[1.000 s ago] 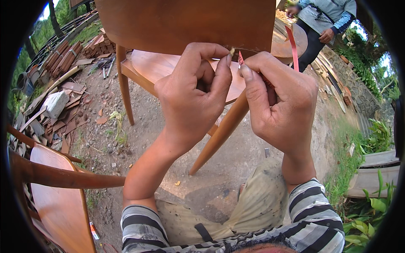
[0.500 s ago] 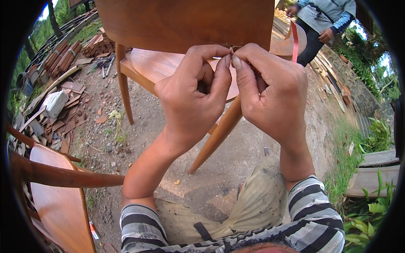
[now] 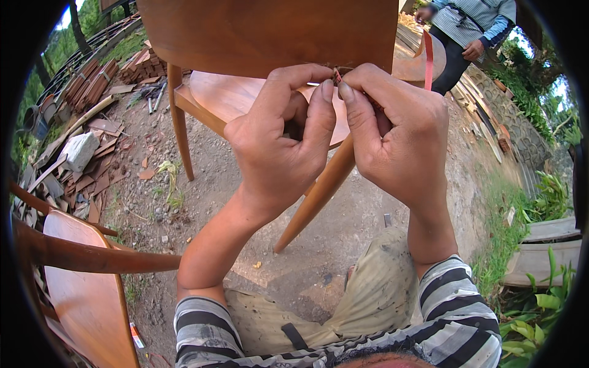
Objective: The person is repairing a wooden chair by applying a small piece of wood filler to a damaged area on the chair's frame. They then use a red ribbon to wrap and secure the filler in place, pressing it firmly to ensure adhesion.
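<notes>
A brown wooden chair stands before me, its back panel above my hands and its seat behind them. My left hand is closed in a pinch at the panel's lower edge, on what looks like a small tan bit of string, largely hidden by the fingertips. My right hand pinches a red printed strip, whose short end shows between the two hands' fingertips while the long end rises behind my knuckles. Both sets of fingertips are very close together at that edge.
A second chair lies at the lower left. Piles of boards and broken scrap with a white block are at the left. Another person stands at the upper right, near planks along a stone wall. Plants grow at the lower right.
My right hand has moved left and up, bringing the red strip's short end to my left fingertips. My left hand has shifted only slightly.
</notes>
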Available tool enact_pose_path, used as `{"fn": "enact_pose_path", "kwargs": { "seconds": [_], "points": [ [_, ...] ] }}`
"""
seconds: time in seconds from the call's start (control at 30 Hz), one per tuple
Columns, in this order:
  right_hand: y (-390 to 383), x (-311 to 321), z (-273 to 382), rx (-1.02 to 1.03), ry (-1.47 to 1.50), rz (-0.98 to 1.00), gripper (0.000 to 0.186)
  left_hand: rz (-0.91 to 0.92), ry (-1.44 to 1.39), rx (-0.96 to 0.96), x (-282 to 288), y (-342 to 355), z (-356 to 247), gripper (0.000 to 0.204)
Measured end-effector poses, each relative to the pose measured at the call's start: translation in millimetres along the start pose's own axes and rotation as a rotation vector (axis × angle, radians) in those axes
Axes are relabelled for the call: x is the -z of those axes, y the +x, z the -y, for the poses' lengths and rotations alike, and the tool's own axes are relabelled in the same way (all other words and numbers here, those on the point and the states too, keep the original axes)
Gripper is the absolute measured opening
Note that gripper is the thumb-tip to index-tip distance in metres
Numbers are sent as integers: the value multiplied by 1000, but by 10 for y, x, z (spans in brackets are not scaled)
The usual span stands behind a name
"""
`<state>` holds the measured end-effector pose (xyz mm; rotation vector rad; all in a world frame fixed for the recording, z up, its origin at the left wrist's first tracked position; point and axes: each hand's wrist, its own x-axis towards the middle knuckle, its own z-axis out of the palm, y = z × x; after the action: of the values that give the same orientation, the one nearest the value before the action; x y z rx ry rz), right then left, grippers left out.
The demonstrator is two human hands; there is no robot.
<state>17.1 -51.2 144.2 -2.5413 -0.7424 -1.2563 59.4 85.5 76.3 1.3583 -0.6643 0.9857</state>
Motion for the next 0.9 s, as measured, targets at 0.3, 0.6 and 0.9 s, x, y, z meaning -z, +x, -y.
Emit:
{"fn": "enact_pose_path", "kwargs": {
  "seconds": [0.3,0.6,0.9],
  "points": [
    [-40,66,45,-26,52,4,4,-6,-34,21,31,2,27,11],
    [-1,-33,-6,13,60,-20,2,-2,-153,43,44,2,57,13],
    [-13,-8,-28,23,30,-1,1,-106,-368,246,55,49,15,22]
  ]
}}
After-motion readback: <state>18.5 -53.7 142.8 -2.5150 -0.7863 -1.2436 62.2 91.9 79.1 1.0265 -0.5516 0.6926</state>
